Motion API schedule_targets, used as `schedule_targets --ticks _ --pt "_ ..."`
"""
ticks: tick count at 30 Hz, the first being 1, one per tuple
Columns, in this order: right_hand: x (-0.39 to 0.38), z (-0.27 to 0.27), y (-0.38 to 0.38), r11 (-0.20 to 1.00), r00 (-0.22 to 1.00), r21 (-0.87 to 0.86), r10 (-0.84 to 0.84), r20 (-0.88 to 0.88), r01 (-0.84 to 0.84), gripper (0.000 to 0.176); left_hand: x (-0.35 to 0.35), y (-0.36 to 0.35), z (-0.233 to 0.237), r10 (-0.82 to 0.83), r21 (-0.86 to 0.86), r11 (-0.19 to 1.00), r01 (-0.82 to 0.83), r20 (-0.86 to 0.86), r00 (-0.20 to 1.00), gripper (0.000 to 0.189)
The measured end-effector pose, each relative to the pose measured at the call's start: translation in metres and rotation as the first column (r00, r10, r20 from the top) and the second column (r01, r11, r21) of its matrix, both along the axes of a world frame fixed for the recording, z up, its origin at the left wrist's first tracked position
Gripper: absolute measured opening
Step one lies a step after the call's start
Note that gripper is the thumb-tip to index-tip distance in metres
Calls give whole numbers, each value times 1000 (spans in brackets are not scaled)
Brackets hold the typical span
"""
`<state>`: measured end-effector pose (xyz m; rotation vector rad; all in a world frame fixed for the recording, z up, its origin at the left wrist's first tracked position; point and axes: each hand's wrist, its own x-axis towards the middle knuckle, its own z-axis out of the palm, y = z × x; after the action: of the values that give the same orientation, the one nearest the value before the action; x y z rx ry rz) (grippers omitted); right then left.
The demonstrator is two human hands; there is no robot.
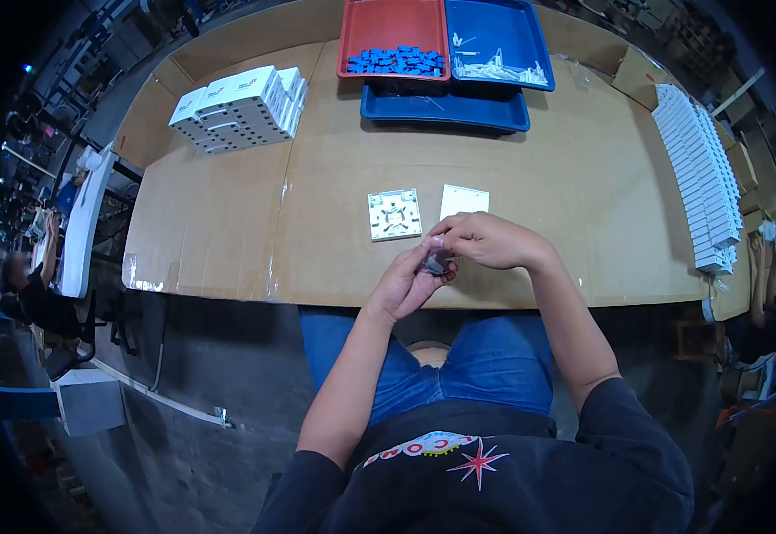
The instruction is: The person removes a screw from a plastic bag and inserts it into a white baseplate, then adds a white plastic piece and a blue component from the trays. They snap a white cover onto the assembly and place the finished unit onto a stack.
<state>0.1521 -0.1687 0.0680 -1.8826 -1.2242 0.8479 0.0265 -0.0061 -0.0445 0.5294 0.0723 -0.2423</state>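
Observation:
My left hand (408,283) is curled around a small dark piece (437,262) near the table's front edge. The fingers of my right hand (486,240) pinch at the same spot, touching the left fingertips; any part between them is too small to make out. Just beyond my hands lies a square white open housing (394,214) with small inner parts. To its right is a flat white square plate (464,200), its lower edge partly covered by my right hand.
Stacked white boxes (238,105) stand at the back left. A red tray (395,27) holds blue pieces, a blue tray (499,40) white sticks. Another blue tray (444,109) sits in front. White units line the right edge (695,173). Other people sit at both sides.

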Motion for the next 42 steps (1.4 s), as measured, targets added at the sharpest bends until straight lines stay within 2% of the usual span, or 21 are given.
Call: schedule_targets --ticks 3,6,9,13,16,19,22,24,26,27,30,32,35,38,42 --pt "-6 3 9 983 981 -185 -48 -186 13 37 1 1 -8 -3 26 1000 3 9 1000 41" --pt "-1 -14 6 997 977 -60 -62 -204 51 38 0 1 -9 -9 -45 999 12 49 999 41" --pt "3 -28 7 984 999 174 -33 -34 38 43 1 1 -6 -11 -65 998 12 29 1000 41" --pt "0 -2 12 984 974 -173 -12 -226 -28 39 0 1 -9 7 19 1000 -7 -8 1000 41" --pt "9 -9 12 996 978 -88 -12 -207 -6 39 1 1 -8 -9 -17 1000 10 22 1000 45" --pt "52 -25 10 985 996 170 26 -90 -10 35 2 2 -7 -51 -45 998 53 29 998 53" --pt "99 -3 16 938 958 195 -273 -94 286 28 2 1 0 -49 -82 995 49 4 999 56" --pt "143 -8 20 797 876 398 -482 -31 453 23 2 1 2 -49 -83 995 48 -11 999 58" --pt "196 -13 17 729 713 484 -649 265 484 21 3 1 2 -57 -81 995 56 -12 998 58" --pt "218 -11 15 711 612 450 -699 369 541 21 3 1 3 -55 -77 996 53 -14 998 57" --pt "259 2 14 669 294 423 -688 664 611 20 4 2 0 -64 -47 997 65 9 998 60" --pt "283 3 12 706 239 354 -593 769 613 20 4 2 1 -64 -42 997 64 -3 998 60" --pt "313 0 14 741 279 212 -479 832 638 18 5 2 5 -64 -33 997 63 -13 998 60" --pt "328 3 16 797 463 74 -420 780 599 14 6 3 5 -72 -51 996 71 -19 997 60" --pt "341 -5 15 818 476 98 -423 771 567 15 8 3 5 -75 -60 995 73 -28 997 61"
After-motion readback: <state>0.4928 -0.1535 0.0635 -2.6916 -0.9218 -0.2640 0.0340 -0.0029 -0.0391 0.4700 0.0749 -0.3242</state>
